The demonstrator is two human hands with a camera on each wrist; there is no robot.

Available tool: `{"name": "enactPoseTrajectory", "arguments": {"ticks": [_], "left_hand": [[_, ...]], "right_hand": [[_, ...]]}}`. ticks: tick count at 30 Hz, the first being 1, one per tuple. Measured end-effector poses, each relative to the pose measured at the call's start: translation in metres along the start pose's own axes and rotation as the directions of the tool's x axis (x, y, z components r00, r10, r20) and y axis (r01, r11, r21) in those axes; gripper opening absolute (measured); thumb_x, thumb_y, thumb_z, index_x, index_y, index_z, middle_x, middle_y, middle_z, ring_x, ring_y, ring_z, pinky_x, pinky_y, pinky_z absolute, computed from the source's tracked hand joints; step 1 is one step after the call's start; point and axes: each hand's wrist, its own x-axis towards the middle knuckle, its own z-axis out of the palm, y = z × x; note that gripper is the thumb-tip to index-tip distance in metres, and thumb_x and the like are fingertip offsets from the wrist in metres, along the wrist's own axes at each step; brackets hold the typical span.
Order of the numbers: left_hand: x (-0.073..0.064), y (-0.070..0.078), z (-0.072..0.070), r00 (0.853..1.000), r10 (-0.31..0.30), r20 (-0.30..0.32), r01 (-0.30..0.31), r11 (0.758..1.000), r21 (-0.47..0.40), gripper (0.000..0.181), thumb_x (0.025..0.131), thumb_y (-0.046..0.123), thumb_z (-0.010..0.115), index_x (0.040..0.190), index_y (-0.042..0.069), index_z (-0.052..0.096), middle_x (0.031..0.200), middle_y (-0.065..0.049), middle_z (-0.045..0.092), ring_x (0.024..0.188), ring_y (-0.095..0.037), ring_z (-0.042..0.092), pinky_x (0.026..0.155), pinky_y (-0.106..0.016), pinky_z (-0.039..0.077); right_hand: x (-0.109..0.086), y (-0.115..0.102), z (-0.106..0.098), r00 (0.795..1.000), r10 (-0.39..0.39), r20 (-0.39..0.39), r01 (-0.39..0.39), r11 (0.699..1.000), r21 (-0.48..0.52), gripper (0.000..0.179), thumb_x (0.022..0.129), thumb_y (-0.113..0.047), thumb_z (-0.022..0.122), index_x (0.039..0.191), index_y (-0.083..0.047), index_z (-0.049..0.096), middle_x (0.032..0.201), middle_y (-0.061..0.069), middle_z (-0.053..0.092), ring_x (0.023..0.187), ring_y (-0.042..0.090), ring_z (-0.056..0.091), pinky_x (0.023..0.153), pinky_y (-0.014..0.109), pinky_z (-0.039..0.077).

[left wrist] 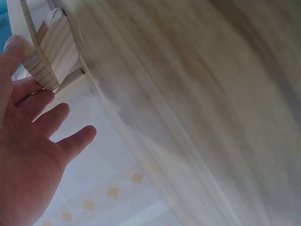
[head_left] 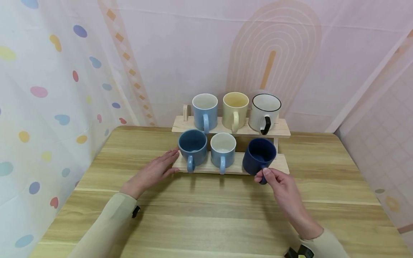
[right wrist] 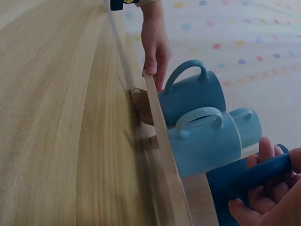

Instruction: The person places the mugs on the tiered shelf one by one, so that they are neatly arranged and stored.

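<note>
My right hand [head_left: 285, 193] pinches the handle of a navy blue mug [head_left: 255, 161] at the right of the lower shelf [head_left: 280, 165]. That mug appears tilted, and I cannot tell whether its base touches the board. My left hand [head_left: 151, 175] touches the left end of the same shelf, fingers mostly straight; in the left wrist view its thumb [left wrist: 14, 44] lies against the board. Beside that hand stands a teal-blue mug [head_left: 193, 152], then a light blue mug with a white inside [head_left: 222, 154], handles facing front.
The upper shelf [head_left: 284, 129] bears a light blue mug [head_left: 205, 114], a pale yellow mug [head_left: 235, 113] and a white mug with a black handle [head_left: 260, 116]. The wooden rack stands at the back of a wood-grain table [head_left: 206, 215]. Patterned curtains [head_left: 180, 43] hang behind and beside.
</note>
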Motion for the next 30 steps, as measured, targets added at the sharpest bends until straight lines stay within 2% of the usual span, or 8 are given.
{"name": "enactPoseTrajectory", "arguments": {"ticks": [10,15,22,30], "left_hand": [[0.000,0.001,0.000,1.000,0.002,0.003,-0.002,1.000,0.003,0.067,0.105,0.035,0.062,0.156,-0.003,0.040,0.165,-0.019,0.032,0.149,-0.042,0.035,0.118,-0.059,0.034],[0.000,0.001,0.000,1.000,-0.011,0.009,0.011,1.000,-0.009,0.068,0.105,0.037,0.061,0.157,-0.002,0.039,0.166,-0.018,0.031,0.150,-0.041,0.034,0.118,-0.059,0.033],[-0.001,0.001,0.000,1.000,0.000,0.003,0.000,1.000,-0.012,0.067,0.105,0.035,0.062,0.156,-0.003,0.040,0.166,-0.019,0.031,0.149,-0.042,0.036,0.118,-0.059,0.034],[-0.001,0.001,0.000,1.000,-0.004,0.006,0.004,1.000,-0.021,0.068,0.105,0.035,0.062,0.157,-0.002,0.039,0.166,-0.018,0.030,0.148,-0.042,0.036,0.118,-0.060,0.034]], "right_hand": [[0.012,0.009,0.007,0.998,0.063,0.021,-0.062,0.998,-0.013,0.044,0.110,-0.036,0.052,0.107,0.004,0.071,0.100,0.016,0.076,0.107,0.014,0.064,0.099,0.019,0.045],[0.018,0.010,0.011,0.996,0.081,0.033,-0.081,0.997,-0.004,0.044,0.110,-0.036,0.051,0.108,0.003,0.071,0.099,0.011,0.076,0.109,0.014,0.064,0.100,0.019,0.045],[0.023,0.011,0.017,0.997,0.072,0.031,-0.072,0.997,-0.003,0.044,0.110,-0.036,0.051,0.109,0.003,0.071,0.101,0.010,0.076,0.112,0.015,0.063,0.102,0.023,0.045],[0.032,0.013,0.021,0.999,0.051,0.020,-0.051,0.999,-0.017,0.042,0.111,-0.032,0.050,0.109,0.004,0.071,0.102,0.012,0.076,0.107,0.013,0.065,0.100,0.018,0.047]]}}
